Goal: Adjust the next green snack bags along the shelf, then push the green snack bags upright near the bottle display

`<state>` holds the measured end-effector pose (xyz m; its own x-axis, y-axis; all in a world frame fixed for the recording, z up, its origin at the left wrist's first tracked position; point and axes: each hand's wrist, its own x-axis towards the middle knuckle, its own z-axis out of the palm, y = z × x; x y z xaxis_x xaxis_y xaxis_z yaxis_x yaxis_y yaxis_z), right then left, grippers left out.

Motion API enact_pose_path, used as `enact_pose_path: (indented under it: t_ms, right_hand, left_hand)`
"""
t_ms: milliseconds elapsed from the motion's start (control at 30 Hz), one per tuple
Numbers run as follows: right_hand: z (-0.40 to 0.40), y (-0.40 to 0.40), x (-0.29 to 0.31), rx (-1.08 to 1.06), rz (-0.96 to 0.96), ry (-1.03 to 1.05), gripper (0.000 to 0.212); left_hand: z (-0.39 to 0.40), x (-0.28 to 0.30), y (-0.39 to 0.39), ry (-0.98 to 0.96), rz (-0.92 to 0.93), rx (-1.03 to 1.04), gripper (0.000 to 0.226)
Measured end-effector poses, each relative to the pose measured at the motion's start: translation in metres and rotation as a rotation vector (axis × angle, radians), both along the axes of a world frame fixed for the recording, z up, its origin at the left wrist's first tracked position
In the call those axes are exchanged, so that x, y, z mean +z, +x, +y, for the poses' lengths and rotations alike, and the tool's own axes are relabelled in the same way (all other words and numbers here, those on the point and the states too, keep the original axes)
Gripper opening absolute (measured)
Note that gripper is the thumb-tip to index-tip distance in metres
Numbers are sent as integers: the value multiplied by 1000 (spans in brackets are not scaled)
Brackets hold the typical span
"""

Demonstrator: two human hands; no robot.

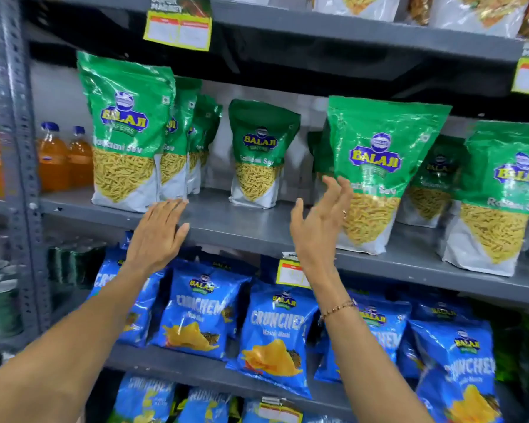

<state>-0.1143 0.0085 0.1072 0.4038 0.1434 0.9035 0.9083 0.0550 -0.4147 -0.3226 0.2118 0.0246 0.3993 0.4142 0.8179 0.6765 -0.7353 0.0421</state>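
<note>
Blue Crunchem packs (202, 312) crowd the lower shelf nearest you, under both your forearms. Above them, your left hand (158, 233) lies flat with straight fingers on the front edge of the grey metal shelf (257, 227), its fingertips just beside the foot of the front green sev pouch (124, 132) in the left-hand row; it holds nothing. Your right hand (319, 221) is raised, fingers spread apart and loosely bent, palm turned toward the tall green pouch (376, 172) standing at the shelf's front edge. The fingertips look to be at its left side, but I cannot tell whether they actually touch it.

That pouch is the risk: it stands upright on a narrow base right at the lip, so a sideways nudge from open fingers would likely tip it onto the blue packs or off the shelf. Your left fingertips could likewise shove the left row backward.

Farther back, a lone small green pouch (261, 154) stands in the gap between the rows, well apart from both hands.
</note>
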Motion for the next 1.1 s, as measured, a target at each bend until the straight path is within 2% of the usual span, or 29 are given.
enact_pose_path:
  t_ms: [267, 667, 900, 1100]
  right_hand:
    - [136, -15, 17, 12, 3, -442, 72]
    - [210, 1, 28, 55, 429, -587, 98]
    - [235, 7, 27, -2, 501, -588, 115]
    - [252, 8, 22, -97, 456, -573, 125]
  left_hand:
    - [27, -3, -26, 106, 26, -153, 60]
    - [51, -22, -14, 350, -58, -118, 48]
    - [58, -24, -10, 402, -87, -81, 46]
    - [61, -24, -7, 452, -125, -66, 46]
